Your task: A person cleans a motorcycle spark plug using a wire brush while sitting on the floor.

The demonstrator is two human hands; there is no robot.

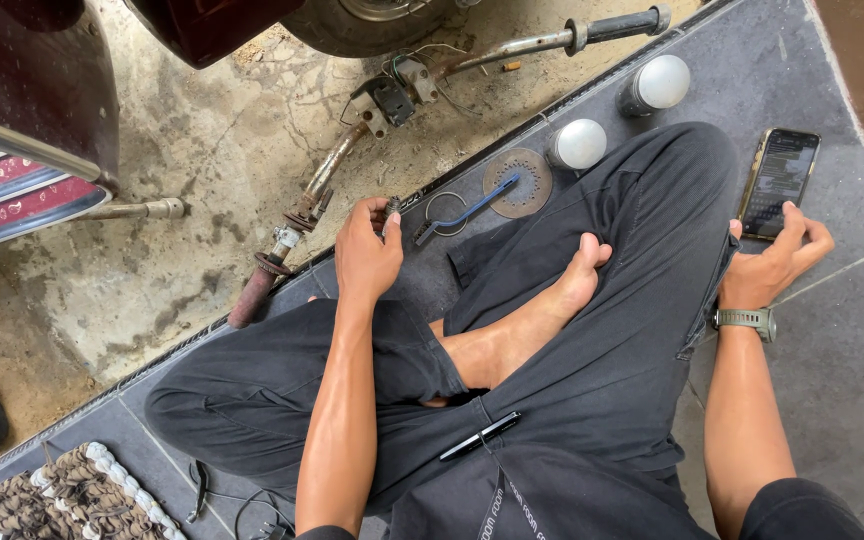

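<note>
The left hand (365,255) is pinching a small dark metal part (392,207) between thumb and fingertips — the grip is closing together on it, just over the edge where the tiled floor (832,380) drops to the rough concrete ground (202,180). The right hand (777,262) is reaching out to the right, fingers spread and thumb resting on a smartphone (780,182) that is lying flat on the tiles; the grip here is apart, touching the screen rather than holding the phone.

Just beyond the left hand a metal ring (444,212), a blue-handled tool (472,212) and a perforated disc (518,182) are lying near the floor's edge, with two white-capped cans (578,144) farther back. A stripped, rusty handlebar assembly (382,110) with loose wires is sprawling across the concrete. A pen (482,436) is resting on the person's crossed legs.

With attention split toward the phone, the small part is looking easy to fumble — it could slip from the fingertips and roll into the gritty ground below the edge, where it would be hard to spot.
</note>
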